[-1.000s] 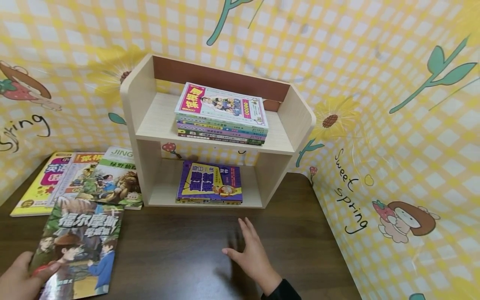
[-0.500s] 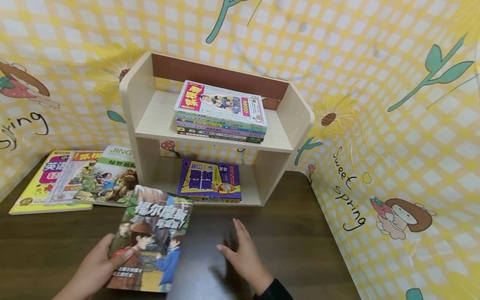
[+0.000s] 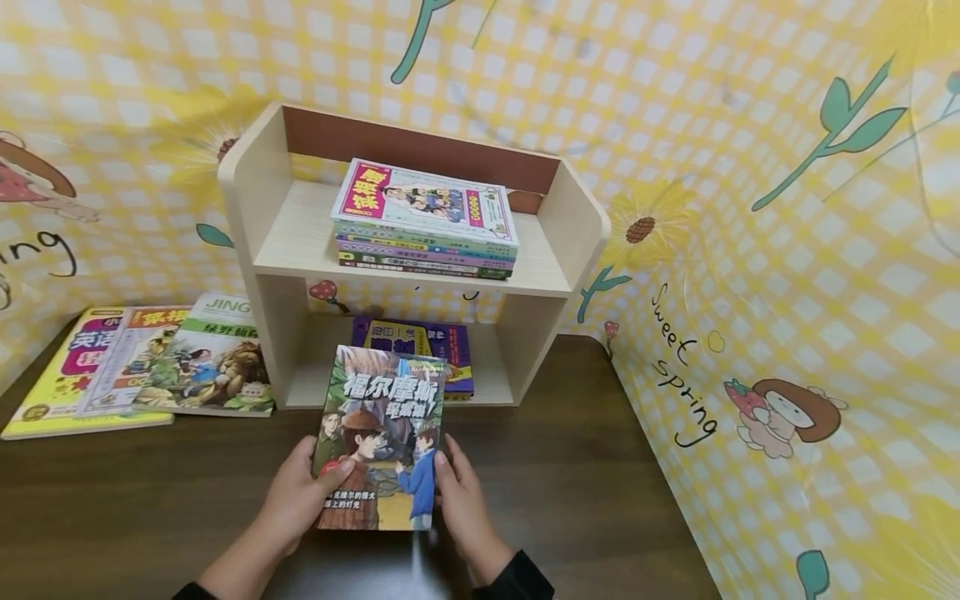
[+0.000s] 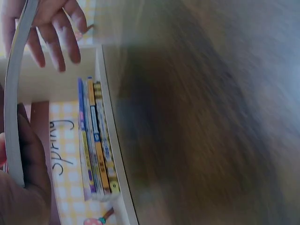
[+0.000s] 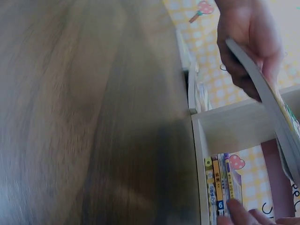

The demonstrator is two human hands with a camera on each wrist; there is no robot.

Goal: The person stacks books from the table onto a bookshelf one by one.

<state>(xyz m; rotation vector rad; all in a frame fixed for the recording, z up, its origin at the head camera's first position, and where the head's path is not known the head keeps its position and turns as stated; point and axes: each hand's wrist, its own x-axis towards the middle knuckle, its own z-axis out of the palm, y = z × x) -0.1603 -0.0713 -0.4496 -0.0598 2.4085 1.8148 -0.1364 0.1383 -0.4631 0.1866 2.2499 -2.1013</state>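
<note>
My left hand (image 3: pixel 296 493) grips a comic-style paperback book (image 3: pixel 384 446) by its left edge, thumb on the illustrated cover and fingers underneath. The book is held up over the dark table, its top overlapping the lower shelf in the head view. At its right edge is my right hand (image 3: pixel 467 504), thumb right beside the cover. In the left wrist view the fingers of the right hand (image 4: pixel 54 35) are loosely extended behind the book's edge (image 4: pixel 16 93). From the right wrist, the left hand (image 5: pixel 251 42) shows around the book's far side.
A two-tier wooden bookshelf (image 3: pixel 258 275) stands ahead. A stack of books (image 3: pixel 423 221) lies on its upper tier, purple-covered books (image 3: pixel 457 362) on the lower. Several overlapping books (image 3: pixel 213 367) lie left of it on the table (image 3: pixel 585 500). Patterned yellow cloth (image 3: pixel 675 100) surrounds the back and sides.
My left hand has carried the book from the left to the middle, in front of the shelf. The right hand stays near its place, now beside the book's right edge.
</note>
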